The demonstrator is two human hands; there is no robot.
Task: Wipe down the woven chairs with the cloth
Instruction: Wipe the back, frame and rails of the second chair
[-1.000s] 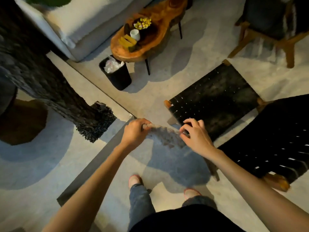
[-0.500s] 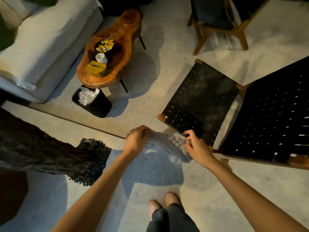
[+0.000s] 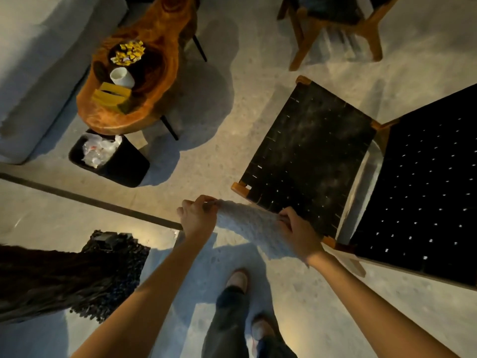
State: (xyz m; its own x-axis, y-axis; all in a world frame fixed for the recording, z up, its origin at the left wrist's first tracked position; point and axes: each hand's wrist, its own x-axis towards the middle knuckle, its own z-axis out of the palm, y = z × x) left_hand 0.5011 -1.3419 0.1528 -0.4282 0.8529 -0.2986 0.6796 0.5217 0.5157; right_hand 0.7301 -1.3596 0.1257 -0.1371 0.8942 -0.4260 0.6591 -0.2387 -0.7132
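A pale fuzzy cloth point(image 3: 254, 226) hangs stretched between my hands above the floor. My left hand point(image 3: 197, 215) pinches its left corner, and my right hand point(image 3: 299, 231) grips its right edge over the near edge of the woven chair's seat point(image 3: 309, 156). That seat is black webbing on a light wooden frame, dusty in the middle. Its black woven backrest point(image 3: 426, 189) rises on the right. A second wooden chair point(image 3: 333, 19) stands at the top of the view.
A wooden coffee table point(image 3: 160, 60) with a white cup point(image 3: 121, 76) and yellow items stands upper left, beside a pale sofa point(image 3: 38, 60). A black bin point(image 3: 121, 164) sits under it. A dark rough trunk point(image 3: 64, 275) lies at lower left. My feet point(image 3: 237, 280) are on concrete.
The view has swung and closed in on the chair. Both hands have spread the cloth wider, and my right hand now reaches the seat's near edge.
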